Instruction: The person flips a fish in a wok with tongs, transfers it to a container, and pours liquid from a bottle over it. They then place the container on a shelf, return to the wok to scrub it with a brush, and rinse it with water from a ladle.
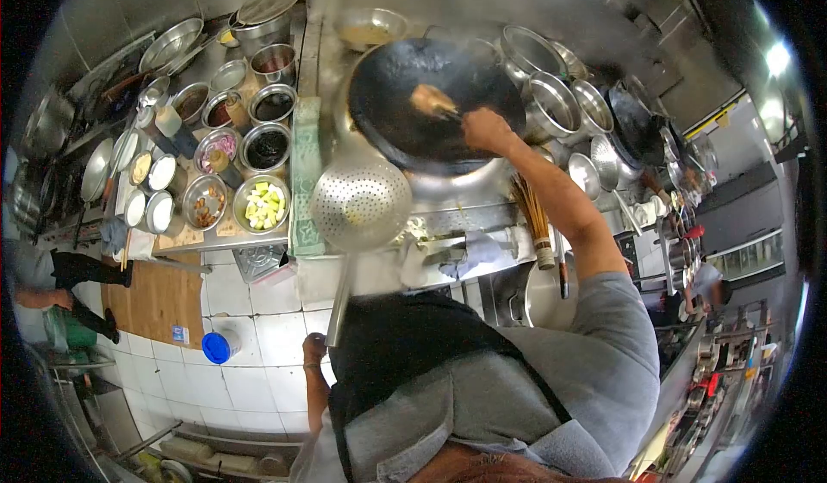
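1. Right hand (487, 130) closed round a dark, thin tool (433, 101), reaching into the round black wok (396, 130) on the steel range.
2. Tool's pale brown head blurred; kind hard to tell.
3. Left hand (314, 347) gripping the long handle of a round, perforated metal skimmer (360, 206), raised just beside the wok's near rim.
4. Left fingers small, partly hidden by the dark apron (405, 345).
5. Shiny steel bowls (205, 201) left of the wok.

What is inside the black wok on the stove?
A brownish lump sits in the wok, at the tip of a utensil gripped by the right hand. The hand covers the wok's right part; any liquid cannot be made out.
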Demonstrator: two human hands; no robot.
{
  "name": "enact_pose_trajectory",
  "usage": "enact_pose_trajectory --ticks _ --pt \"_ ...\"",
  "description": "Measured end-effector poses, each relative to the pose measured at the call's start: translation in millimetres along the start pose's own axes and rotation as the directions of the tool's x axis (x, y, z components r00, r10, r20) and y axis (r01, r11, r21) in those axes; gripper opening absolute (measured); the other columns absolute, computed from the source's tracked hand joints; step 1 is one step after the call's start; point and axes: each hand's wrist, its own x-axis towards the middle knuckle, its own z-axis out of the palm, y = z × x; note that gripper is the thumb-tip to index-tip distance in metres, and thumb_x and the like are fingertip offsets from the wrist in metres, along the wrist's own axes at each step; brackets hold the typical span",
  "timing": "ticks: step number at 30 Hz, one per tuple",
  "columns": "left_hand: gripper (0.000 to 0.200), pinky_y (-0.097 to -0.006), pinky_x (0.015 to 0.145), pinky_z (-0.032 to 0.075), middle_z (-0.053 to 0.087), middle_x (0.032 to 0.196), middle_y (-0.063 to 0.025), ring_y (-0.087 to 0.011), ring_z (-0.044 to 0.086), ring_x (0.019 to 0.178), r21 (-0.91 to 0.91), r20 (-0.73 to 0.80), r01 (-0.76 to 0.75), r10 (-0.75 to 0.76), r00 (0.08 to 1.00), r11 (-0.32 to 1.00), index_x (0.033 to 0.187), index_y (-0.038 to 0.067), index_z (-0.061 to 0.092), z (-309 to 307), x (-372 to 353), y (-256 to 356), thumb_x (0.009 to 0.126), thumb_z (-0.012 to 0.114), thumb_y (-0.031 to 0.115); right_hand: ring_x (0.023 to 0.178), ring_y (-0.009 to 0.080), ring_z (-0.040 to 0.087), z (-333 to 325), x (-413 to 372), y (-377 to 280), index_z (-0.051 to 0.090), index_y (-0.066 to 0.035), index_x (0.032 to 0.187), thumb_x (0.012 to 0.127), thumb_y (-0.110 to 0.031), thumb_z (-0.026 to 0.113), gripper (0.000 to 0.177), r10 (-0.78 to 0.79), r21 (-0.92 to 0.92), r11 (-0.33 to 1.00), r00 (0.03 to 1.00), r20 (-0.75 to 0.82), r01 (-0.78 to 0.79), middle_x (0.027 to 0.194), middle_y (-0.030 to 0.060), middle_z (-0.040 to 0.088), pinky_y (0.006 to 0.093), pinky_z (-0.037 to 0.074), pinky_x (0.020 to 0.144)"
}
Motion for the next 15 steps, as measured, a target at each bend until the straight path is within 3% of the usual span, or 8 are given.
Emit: enact_pose_trajectory --ticks 1,2,3,5,6,8,13,15 --pt "0.013 -0.0368 0.078 0.056 0.073 0.088 -0.0160 -0.0305 0.071 0.087 -0.157 -0.063 -0.090 0.081 0.995 0.983 0.088 0.007 0.071 17.2 7.9 -33.6 0.077 0.067 0.013 0.083 0.0416 0.070 -0.2 -1.7 -0.7 0.071 0.003 0.085 0.087 -0.024 0.061 0.028 -0.005 0.003 1.000 1.000 -0.008 0.005 0.085 0.0266 0.069 0.0501 0.058 0.074" --pt "0.012 -0.0364 0.073 0.057 0.072 0.084 -0.0164 -0.0293 0.071 0.082 -0.102 -0.046 0.011 -0.016 0.999 0.995 0.088 0.007 0.070 23.6 9.3 -37.5 0.077 0.066 0.010 0.082 0.0417 0.070 -0.1 -3.3 -0.8 0.071 0.003 0.085 0.086 -0.023 0.061 0.027 -0.008 0.005 1.000 1.000 -0.016 0.008 0.085 0.0268 0.069 0.0499 0.058 0.074" --pt "0.013 -0.0364 0.072 0.057 0.073 0.084 -0.0159 -0.0288 0.071 0.081 -0.236 -0.074 -0.072 0.056 0.996 0.969 0.089 0.007 0.070 28.7 5.6 -43.7 0.078 0.066 0.010 0.081 0.0418 0.070 -1.6 -5.3 -1.2 0.071 0.003 0.084 0.085 -0.021 0.061 0.026 -0.021 0.007 1.000 0.999 -0.025 0.021 0.084 0.0269 0.069 0.0500 0.058 0.074" --pt "0.013 -0.0361 0.071 0.057 0.073 0.085 -0.0156 -0.0281 0.071 0.079 -0.343 -0.059 -0.040 0.021 0.998 0.939 0.091 0.007 0.070 26.9 -0.2 -48.4 0.079 0.065 0.010 0.080 0.0421 0.070 -5.1 -10.2 -3.9 0.071 0.003 0.082 0.083 -0.018 0.060 0.024 -0.045 0.011 0.999 0.998 -0.041 0.046 0.082 0.0273 0.069 0.0501 0.058 0.074" --pt "0.013 -0.0358 0.071 0.056 0.072 0.085 -0.0158 -0.0279 0.071 0.078 -0.318 -0.010 0.075 -0.083 0.997 0.945 0.092 0.007 0.070 24.8 -4.8 -44.9 0.080 0.065 0.011 0.080 0.0421 0.070 -2.8 -10.2 -4.1 0.071 0.003 0.082 0.083 -0.017 0.060 0.023 -0.032 0.024 0.999 0.998 -0.052 0.034 0.082 0.0272 0.069 0.0501 0.058 0.073" --pt "0.014 -0.0357 0.068 0.056 0.072 0.085 -0.0156 -0.0274 0.070 0.075 -0.234 0.037 0.108 -0.103 0.994 0.966 0.094 0.006 0.069 22.3 -5.1 -42.2 0.082 0.064 0.012 0.079 0.0422 0.070 2.3 -6.8 -3.5 0.071 0.003 0.080 0.081 -0.015 0.060 0.021 -0.009 0.047 0.999 0.997 -0.074 0.012 0.082 0.0269 0.069 0.0501 0.058 0.073" --pt "0.019 -0.0336 0.057 0.054 0.070 0.081 -0.0140 -0.0232 0.066 0.063 0.068 -0.023 -0.183 0.185 0.983 0.981 0.101 0.002 0.066 18.6 18.8 -41.3 0.085 0.064 0.012 0.080 0.0413 0.071 5.6 0.2 1.7 0.071 0.004 0.081 0.080 -0.014 0.060 0.021 -0.066 0.022 0.997 0.997 -0.048 0.067 0.082 0.0260 0.069 0.0502 0.059 0.072" --pt "0.019 -0.0329 0.058 0.054 0.071 0.082 -0.0125 -0.0230 0.067 0.065 -0.329 0.073 -0.055 0.084 0.994 0.943 0.101 0.002 0.066 5.2 17.6 -34.6 0.085 0.065 0.013 0.078 0.0420 0.069 11.8 1.8 5.5 0.070 0.003 0.078 0.081 -0.015 0.060 0.020 -0.098 0.023 0.995 0.990 -0.097 0.101 0.080 0.0257 0.068 0.0507 0.057 0.072"
